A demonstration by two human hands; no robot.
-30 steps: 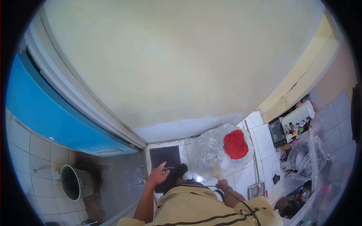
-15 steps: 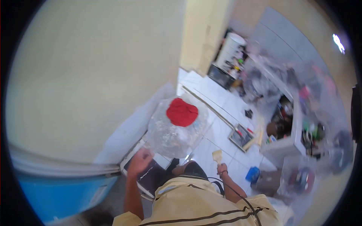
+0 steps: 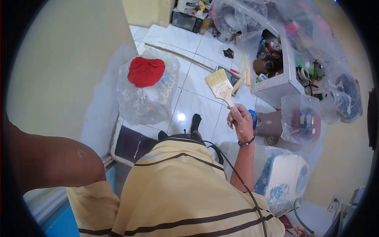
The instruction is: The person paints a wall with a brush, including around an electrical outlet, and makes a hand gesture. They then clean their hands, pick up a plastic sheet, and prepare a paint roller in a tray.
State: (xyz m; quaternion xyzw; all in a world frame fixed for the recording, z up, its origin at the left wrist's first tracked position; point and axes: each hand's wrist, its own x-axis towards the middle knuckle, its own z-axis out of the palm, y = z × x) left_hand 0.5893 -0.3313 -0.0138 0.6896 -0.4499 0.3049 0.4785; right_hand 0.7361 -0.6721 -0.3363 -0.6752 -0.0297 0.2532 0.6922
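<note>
My right hand (image 3: 239, 118) is closed around the handle of a wide paintbrush (image 3: 219, 83). Pale bristles with whitish paint point up and to the left, over the tiled floor. My left arm (image 3: 55, 160) is raised and bent at the left edge, and its hand lies outside the picture. A red cloth (image 3: 146, 72) rests on a bulky thing wrapped in clear plastic (image 3: 148, 104), against the wall in front of me. Past the brush, partly hidden by it, a paint tray (image 3: 235, 81) sits on the floor.
A long pole (image 3: 177, 54) lies across the white tiles. A plastic-draped shelf unit (image 3: 278, 89) full of kitchen things stands to the right. Near my feet is a dark-topped block (image 3: 132, 146). A black cable (image 3: 237, 173) hangs across my shirt.
My right hand has lifted the paintbrush higher and closer to me. My left arm has gone up and its hand has left the picture. The view has tilted downward.
</note>
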